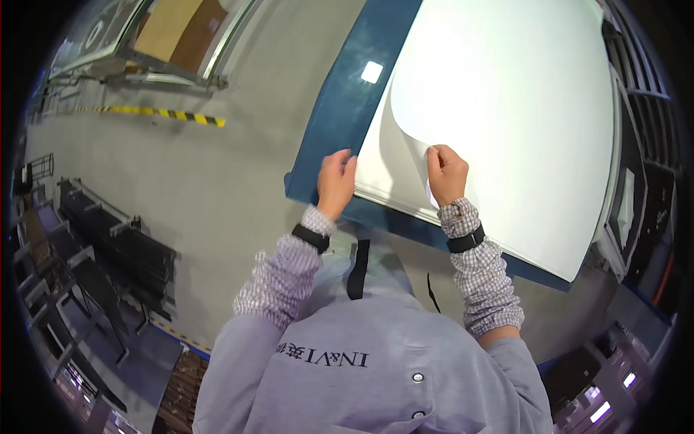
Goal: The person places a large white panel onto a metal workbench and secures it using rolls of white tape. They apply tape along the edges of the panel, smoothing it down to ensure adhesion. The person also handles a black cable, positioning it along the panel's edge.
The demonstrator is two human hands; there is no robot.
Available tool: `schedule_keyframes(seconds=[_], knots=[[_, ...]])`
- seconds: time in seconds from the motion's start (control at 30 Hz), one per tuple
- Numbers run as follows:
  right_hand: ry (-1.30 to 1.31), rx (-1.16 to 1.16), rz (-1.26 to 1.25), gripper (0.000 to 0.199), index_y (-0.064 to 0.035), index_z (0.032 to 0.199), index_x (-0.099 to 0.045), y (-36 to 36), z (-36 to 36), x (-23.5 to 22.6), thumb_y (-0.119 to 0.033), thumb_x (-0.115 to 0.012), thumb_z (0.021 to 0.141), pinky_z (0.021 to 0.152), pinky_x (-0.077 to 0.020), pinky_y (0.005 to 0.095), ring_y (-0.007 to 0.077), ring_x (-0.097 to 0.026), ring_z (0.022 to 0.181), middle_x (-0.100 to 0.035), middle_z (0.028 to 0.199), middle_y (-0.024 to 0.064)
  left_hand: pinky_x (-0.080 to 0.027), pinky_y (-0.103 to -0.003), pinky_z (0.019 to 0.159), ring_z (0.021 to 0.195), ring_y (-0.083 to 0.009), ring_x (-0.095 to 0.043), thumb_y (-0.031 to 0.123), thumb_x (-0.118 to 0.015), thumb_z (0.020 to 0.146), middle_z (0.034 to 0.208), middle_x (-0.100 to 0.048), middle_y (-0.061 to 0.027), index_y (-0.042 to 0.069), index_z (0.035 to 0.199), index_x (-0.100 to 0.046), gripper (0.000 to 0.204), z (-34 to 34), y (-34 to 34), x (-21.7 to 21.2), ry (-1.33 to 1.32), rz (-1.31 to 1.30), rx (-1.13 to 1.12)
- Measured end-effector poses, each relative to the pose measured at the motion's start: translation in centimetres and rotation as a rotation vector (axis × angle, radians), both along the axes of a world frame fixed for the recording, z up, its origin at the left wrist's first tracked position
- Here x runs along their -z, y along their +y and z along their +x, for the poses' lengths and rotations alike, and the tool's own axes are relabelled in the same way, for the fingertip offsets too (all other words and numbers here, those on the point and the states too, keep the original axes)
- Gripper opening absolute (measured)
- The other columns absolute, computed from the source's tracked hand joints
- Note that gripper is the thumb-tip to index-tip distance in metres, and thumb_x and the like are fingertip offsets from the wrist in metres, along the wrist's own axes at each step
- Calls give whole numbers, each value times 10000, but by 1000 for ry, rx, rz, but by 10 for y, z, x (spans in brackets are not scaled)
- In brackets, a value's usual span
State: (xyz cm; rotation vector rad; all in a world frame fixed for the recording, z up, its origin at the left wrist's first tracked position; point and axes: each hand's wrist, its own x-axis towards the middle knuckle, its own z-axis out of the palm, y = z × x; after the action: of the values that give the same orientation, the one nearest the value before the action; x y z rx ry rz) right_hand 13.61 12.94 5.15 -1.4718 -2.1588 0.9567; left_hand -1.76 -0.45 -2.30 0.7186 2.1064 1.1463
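A large white sheet (506,130) covers most of the blue table (340,94), lying on a stack of similar white sheets (379,166). My right hand (446,173) is closed on the near left part of the top sheet, which curls up and back there and casts a shadow on the white layer below. Close to the stack's near left corner, my left hand (336,184) hovers over the table's blue border, fingers apart and slightly blurred, holding nothing. Checked sleeve covers and black wrist bands are on both my forearms.
A small white square (371,71) lies on the table's blue border. Dark metal racks (108,246) stand at the left, and a frame cart with a brown board (177,32) at the far left. Yellow-black tape (166,113) marks the grey floor. Dark slatted equipment (643,94) borders the right.
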Motion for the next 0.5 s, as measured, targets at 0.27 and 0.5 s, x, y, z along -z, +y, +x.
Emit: schedule_keyframes(seconds=[0.27,0.5], knots=[[254,-54,361,152,-21,717,-580,-23,4,-72,-153,-577,793,555,-457,352,298,-562,636,-565,684,128,-487,-353,723,930,-233,-558,259,-659,787,1032,-547,-118,6,1226,-382,578,118,52,-6,-554,249,222],[1000,869,-956,623,41,977,-499,-51,189,-3,-564,-381,885,748,-496,382,280,-591,852,-596,918,190,-484,-269,652,779,-132,-571,204,-531,897,909,-594,-54,-3,1018,-566,243,125,98,-70,-510,299,-27]])
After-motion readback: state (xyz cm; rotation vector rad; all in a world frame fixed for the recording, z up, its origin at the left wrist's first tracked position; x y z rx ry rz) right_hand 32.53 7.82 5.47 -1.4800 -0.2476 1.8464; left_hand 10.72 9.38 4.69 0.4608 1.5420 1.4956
